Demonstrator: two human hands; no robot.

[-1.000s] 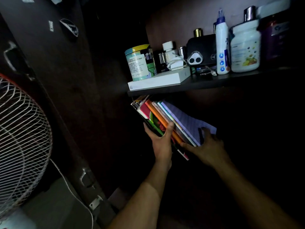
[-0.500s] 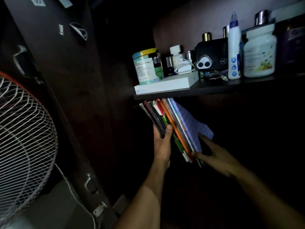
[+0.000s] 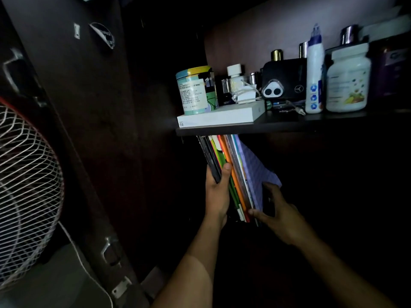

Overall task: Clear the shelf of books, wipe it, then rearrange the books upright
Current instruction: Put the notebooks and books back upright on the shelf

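Head view shows the books [image 3: 233,174] at frame centre under the shelf [image 3: 289,125], my left hand [image 3: 216,194] gripping their left side, right hand [image 3: 275,210] with spread fingers against the right cover; I'd squeeze evenly, keeping spines vertical.

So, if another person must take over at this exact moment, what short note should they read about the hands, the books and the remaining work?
Left hand: grips the left side of the stack of books, thumb over the front edge.
Right hand: fingers on the stack's lower right, by the purple checked notebook.
Books: held between both hands under the upper shelf, nearly upright, leaning slightly.
Done: books gathered into one stack.
Left: whether the shelf was wiped cannot be seen, it is too dark. Stand the books straight and release.
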